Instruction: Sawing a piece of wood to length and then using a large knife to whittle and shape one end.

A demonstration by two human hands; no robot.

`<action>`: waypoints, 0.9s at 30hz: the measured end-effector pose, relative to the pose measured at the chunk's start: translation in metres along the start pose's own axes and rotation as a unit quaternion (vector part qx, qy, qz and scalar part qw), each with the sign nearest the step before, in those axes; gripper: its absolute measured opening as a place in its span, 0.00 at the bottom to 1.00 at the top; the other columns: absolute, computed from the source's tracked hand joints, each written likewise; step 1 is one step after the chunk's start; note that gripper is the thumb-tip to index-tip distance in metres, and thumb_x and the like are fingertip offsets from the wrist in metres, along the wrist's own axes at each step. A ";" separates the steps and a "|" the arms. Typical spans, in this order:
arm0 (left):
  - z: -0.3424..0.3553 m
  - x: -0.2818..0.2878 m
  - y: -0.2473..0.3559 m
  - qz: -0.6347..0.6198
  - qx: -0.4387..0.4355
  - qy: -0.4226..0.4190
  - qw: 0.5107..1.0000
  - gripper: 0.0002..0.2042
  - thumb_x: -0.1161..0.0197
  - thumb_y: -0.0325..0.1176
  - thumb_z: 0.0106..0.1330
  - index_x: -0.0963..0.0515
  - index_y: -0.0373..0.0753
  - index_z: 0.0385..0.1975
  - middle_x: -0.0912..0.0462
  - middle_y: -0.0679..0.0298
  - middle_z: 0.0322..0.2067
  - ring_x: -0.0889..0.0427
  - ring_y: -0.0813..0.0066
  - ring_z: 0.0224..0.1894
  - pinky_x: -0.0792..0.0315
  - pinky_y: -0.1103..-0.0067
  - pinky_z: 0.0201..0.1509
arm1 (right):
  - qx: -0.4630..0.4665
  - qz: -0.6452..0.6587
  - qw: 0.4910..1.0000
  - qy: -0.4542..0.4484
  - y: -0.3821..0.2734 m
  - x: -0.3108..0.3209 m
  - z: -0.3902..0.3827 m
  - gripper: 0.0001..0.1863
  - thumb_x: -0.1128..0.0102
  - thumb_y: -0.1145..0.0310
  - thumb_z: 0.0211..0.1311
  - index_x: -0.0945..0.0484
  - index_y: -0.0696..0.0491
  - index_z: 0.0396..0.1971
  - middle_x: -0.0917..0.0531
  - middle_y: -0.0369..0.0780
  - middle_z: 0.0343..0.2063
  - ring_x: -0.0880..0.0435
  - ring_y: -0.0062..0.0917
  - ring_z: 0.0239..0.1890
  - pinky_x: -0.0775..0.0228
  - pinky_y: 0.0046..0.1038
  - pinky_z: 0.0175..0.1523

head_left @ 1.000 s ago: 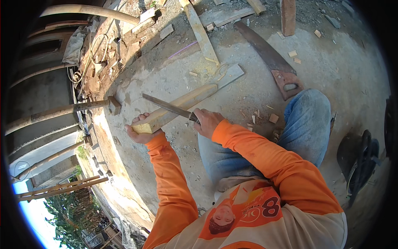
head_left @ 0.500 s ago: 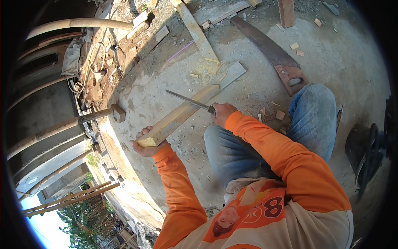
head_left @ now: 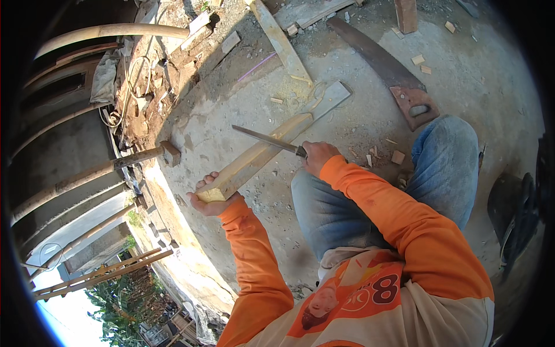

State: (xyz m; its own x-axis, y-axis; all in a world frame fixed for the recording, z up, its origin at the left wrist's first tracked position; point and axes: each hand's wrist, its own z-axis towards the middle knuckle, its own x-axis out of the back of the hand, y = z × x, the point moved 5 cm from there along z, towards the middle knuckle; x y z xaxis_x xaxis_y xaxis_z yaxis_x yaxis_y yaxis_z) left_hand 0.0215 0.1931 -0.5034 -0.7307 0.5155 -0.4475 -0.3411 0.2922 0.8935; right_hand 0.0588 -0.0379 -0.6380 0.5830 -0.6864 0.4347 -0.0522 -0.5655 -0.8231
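Observation:
My left hand (head_left: 209, 195) grips the near end of a squared pale wooden bar (head_left: 254, 156), which slants up to the right, its far part over a grey board (head_left: 332, 95) on the concrete. In my right hand (head_left: 318, 155) is a long, narrow, file-like metal tool (head_left: 260, 135), held by its handle, its blade lying across the bar, pointing up and left. A rusty handsaw (head_left: 378, 61) with a worn red-brown wooden handle lies on the floor beyond my bent right knee.
A long plank (head_left: 277, 40) and an upright post (head_left: 406, 14) are ahead. Wood offcuts (head_left: 397, 157) and grit scatter the concrete (head_left: 485, 110). Bamboo poles (head_left: 115, 32) and a rubble edge (head_left: 139, 87) run along the left. A dark, unclear object (head_left: 511, 220) sits at the right.
The view has shifted a little. My right hand and the tool have moved to the right, farther along the bar. My left hand still grips the bar's near end.

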 end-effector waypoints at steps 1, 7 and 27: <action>0.002 0.003 -0.001 -0.008 -0.009 -0.014 1.000 0.20 0.51 0.52 0.59 0.29 0.39 0.20 0.29 0.61 0.18 0.26 0.62 0.26 0.29 0.68 0.36 | -0.106 0.008 0.994 -0.004 0.022 0.008 0.007 0.11 0.43 0.62 0.54 0.27 0.53 0.32 0.20 0.47 0.29 0.19 0.41 0.35 0.28 0.40 0.40; 0.004 -0.001 0.001 -0.011 -0.008 -0.013 1.000 0.21 0.51 0.52 0.59 0.29 0.39 0.19 0.28 0.60 0.19 0.26 0.61 0.26 0.29 0.68 0.36 | 0.104 -0.039 0.993 -0.048 -0.042 0.001 -0.009 0.13 0.43 0.60 0.53 0.24 0.53 0.34 0.19 0.47 0.31 0.19 0.42 0.35 0.27 0.39 0.42; 0.015 -0.009 -0.008 0.007 -0.016 -0.005 1.000 0.18 0.51 0.50 0.58 0.31 0.39 0.21 0.30 0.62 0.19 0.28 0.63 0.24 0.29 0.68 0.33 | -0.064 0.003 0.998 0.007 0.044 0.004 0.021 0.12 0.43 0.61 0.53 0.25 0.54 0.32 0.19 0.46 0.29 0.20 0.42 0.36 0.29 0.40 0.43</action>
State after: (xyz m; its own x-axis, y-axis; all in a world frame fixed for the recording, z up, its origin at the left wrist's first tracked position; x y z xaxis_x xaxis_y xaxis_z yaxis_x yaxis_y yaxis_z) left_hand 0.0401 0.1976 -0.5073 -0.7299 0.5269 -0.4354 -0.3503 0.2586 0.9002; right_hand 0.0763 -0.0559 -0.6802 0.5716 -0.6954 0.4355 -0.1585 -0.6144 -0.7729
